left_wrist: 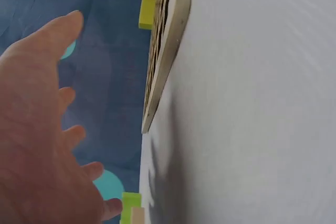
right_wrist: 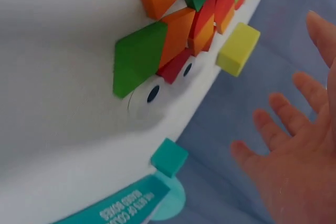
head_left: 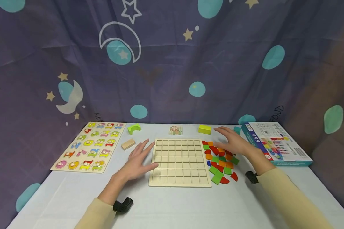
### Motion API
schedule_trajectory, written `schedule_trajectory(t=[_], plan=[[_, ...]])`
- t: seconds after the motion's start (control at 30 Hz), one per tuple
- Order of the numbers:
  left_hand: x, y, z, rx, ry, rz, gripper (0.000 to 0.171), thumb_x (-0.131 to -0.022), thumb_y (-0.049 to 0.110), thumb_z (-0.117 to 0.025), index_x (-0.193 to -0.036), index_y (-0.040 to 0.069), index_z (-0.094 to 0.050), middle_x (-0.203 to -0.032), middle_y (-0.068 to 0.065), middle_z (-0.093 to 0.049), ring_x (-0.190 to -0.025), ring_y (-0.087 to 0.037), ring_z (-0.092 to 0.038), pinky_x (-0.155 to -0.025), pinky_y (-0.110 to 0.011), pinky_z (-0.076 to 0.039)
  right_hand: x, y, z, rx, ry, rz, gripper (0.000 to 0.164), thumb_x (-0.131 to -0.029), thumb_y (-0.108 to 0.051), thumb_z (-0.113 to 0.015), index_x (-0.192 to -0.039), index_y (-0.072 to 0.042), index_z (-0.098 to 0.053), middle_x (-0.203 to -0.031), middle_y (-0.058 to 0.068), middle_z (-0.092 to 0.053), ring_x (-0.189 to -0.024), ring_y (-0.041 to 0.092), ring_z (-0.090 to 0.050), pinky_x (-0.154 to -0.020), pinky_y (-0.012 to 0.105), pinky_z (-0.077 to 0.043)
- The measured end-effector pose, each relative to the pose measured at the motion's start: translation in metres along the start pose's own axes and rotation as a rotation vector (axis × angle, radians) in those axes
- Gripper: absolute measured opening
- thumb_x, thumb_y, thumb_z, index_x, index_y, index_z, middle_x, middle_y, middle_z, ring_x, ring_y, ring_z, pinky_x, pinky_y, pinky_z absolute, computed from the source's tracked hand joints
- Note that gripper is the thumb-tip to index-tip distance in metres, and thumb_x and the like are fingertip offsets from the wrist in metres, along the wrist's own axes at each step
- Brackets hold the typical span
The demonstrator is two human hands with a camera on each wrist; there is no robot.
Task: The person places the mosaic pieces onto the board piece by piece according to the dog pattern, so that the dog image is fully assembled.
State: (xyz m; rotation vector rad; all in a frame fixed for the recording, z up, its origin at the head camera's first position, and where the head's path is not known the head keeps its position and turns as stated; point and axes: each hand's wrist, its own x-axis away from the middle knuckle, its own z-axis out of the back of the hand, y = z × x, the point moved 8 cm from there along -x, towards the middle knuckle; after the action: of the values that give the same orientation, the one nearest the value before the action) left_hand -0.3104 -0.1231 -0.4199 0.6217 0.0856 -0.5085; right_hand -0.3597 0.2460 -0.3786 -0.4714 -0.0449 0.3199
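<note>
A square wooden grid board [head_left: 181, 163] lies in the middle of the white table. At its left edge my left hand [head_left: 137, 161] hovers with fingers spread and nothing in it; the left wrist view shows the board's rim [left_wrist: 169, 51] beyond the thumb. My right hand [head_left: 232, 141] is held over the far part of a pile of flat colored pieces [head_left: 219, 163], fingers extended, holding nothing. The pile has red, orange, green and blue shapes close along the board's right side. In the right wrist view a green piece [right_wrist: 139, 59] and white pieces with black ovals [right_wrist: 149, 95] show.
A number puzzle board [head_left: 89, 148] lies at the left. Toward the back are a green arch block [head_left: 134, 128], a wooden block [head_left: 128, 144], a picture card [head_left: 175, 130], a yellow block [head_left: 204, 129] and a teal block [head_left: 237, 129]. A box [head_left: 278, 144] sits at the right.
</note>
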Motion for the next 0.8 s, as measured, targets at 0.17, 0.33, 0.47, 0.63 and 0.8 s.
schedule_trajectory(t=[0.17, 0.33, 0.47, 0.63, 0.8], plan=[[-0.002, -0.004, -0.009, 0.042, -0.053, -0.030, 0.085, -0.091, 0.053, -0.068, -0.161, 0.023, -0.031, -0.167, -0.009, -0.016, -0.150, -0.043, -0.011, -0.116, -0.063, -0.011, -0.014, 0.008, -0.008, -0.046, -0.026, -0.024, 0.068, -0.096, -0.032, -0.071, -0.152, -0.005, -0.043, -0.153, 0.026, -0.037, -0.138, 0.048, -0.033, -0.107, 0.068, -0.031], [0.000, -0.010, -0.015, 0.052, -0.087, -0.057, 0.084, -0.088, 0.052, -0.073, -0.158, 0.020, -0.038, -0.165, -0.010, -0.023, -0.149, -0.042, -0.016, -0.115, -0.063, -0.015, -0.023, 0.010, -0.018, -0.083, -0.070, -0.040, 0.064, -0.096, -0.031, -0.071, -0.149, -0.004, -0.047, -0.150, 0.026, -0.041, -0.135, 0.048, -0.039, -0.106, 0.065, -0.036], [0.001, -0.015, -0.019, 0.041, -0.110, -0.081, 0.084, -0.087, 0.051, -0.075, -0.157, 0.020, -0.041, -0.165, -0.007, -0.025, -0.149, -0.040, -0.019, -0.116, -0.061, -0.015, -0.030, 0.010, -0.021, -0.090, -0.097, -0.034, 0.061, -0.095, -0.028, -0.072, -0.146, -0.003, -0.050, -0.145, 0.026, -0.047, -0.130, 0.047, -0.043, -0.104, 0.062, -0.040], [0.003, -0.015, -0.021, 0.017, -0.120, -0.119, 0.083, -0.084, 0.052, -0.076, -0.154, 0.018, -0.046, -0.163, -0.007, -0.029, -0.148, -0.041, -0.023, -0.115, -0.066, -0.012, -0.037, 0.011, -0.024, -0.091, -0.132, -0.055, 0.058, -0.095, -0.026, -0.072, -0.144, -0.003, -0.053, -0.140, 0.025, -0.050, -0.126, 0.044, -0.046, -0.101, 0.057, -0.046], [0.005, -0.014, -0.023, -0.011, -0.144, -0.120, 0.079, -0.083, 0.053, -0.077, -0.149, 0.017, -0.052, -0.162, -0.008, -0.033, -0.147, -0.044, -0.024, -0.113, -0.068, -0.011, -0.043, 0.008, -0.027, -0.098, -0.145, -0.043, 0.053, -0.094, -0.023, -0.073, -0.141, -0.004, -0.056, -0.134, 0.022, -0.056, -0.121, 0.041, -0.050, -0.098, 0.052, -0.050]])
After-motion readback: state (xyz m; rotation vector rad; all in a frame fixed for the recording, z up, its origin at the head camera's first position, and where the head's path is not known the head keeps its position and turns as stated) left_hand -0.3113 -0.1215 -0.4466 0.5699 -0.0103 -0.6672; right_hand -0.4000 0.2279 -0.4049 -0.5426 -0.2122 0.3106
